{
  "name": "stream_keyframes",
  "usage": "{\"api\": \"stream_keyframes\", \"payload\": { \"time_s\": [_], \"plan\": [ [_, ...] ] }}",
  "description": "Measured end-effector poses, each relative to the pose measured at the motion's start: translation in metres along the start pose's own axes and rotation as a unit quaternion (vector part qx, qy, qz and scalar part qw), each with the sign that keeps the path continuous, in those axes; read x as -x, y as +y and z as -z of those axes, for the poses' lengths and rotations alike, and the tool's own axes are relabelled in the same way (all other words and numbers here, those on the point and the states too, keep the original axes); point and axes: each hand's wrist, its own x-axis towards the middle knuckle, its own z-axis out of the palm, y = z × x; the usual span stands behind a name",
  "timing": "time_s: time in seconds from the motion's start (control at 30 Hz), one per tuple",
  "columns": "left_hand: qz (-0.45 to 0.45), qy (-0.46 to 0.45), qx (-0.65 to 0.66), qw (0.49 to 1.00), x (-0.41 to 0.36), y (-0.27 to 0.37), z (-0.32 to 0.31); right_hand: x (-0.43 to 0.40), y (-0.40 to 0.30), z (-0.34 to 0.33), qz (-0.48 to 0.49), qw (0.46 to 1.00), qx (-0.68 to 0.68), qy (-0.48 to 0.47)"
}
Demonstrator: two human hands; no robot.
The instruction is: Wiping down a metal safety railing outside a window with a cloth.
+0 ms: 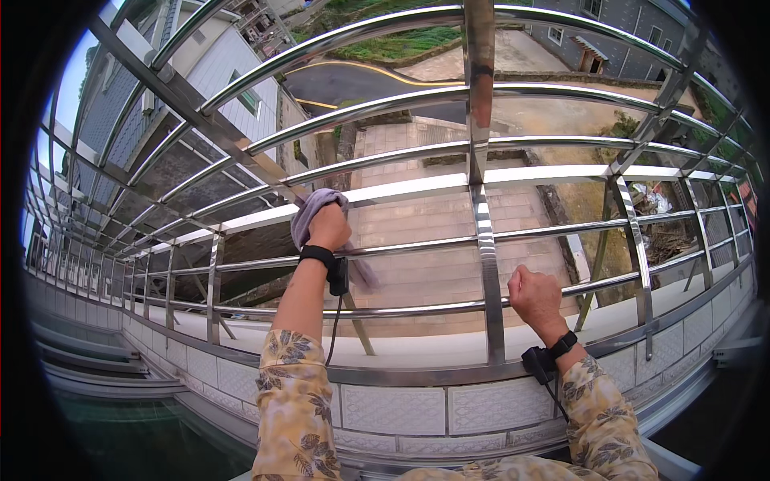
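My left hand [330, 228] grips a purple-grey cloth [313, 207] at the flat metal rail [409, 191] of a stainless steel window guard, near where a slanting bar meets it. One end of the cloth hangs down behind the hand and looks blurred. My right hand [536, 296] is closed around a lower round steel tube [592, 287], just right of a flat upright bar [490, 288]. Each wrist wears a black strap with a small black device and a cable.
Below the guard runs a tiled wall [394, 409]. Window frames with glass [144, 421] lie at the lower left, and another frame [737, 352] at the right. Beyond the bars, far below, are a paved yard [415, 222], a road [367, 84] and neighbouring buildings [625, 30].
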Motion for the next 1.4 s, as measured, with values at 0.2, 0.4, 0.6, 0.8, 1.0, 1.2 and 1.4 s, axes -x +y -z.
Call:
{"api": "stream_keyframes", "payload": {
  "time_s": [0.2, 0.4, 0.6, 0.8, 1.0, 1.2, 1.4],
  "plan": [
    [0.047, -0.025, 0.020, 0.998, -0.021, 0.014, 0.008, -0.001, 0.001, 0.000, 0.012, 1.000, -0.012, 0.011],
    [0.098, 0.032, 0.060, 0.993, 0.000, 0.024, -0.004, -0.001, 0.002, 0.005, -0.011, 1.000, -0.017, -0.007],
    [0.148, 0.031, 0.116, 0.982, 0.017, 0.037, 0.006, 0.000, 0.006, 0.006, -0.025, 1.000, -0.006, -0.017],
    [0.147, 0.060, 0.151, 0.976, 0.024, -0.006, 0.003, -0.003, -0.006, 0.001, -0.026, 0.999, -0.005, -0.024],
    [0.119, 0.090, 0.210, 0.966, 0.022, 0.055, 0.000, 0.002, 0.006, -0.006, -0.027, 1.000, 0.009, -0.011],
    [0.159, 0.098, 0.270, 0.945, 0.004, 0.119, -0.010, 0.001, 0.002, -0.001, -0.020, 1.000, -0.001, -0.014],
    [0.213, 0.137, 0.393, 0.884, 0.003, 0.176, -0.021, 0.000, 0.004, 0.001, -0.026, 0.999, 0.012, -0.026]
  ]
}}
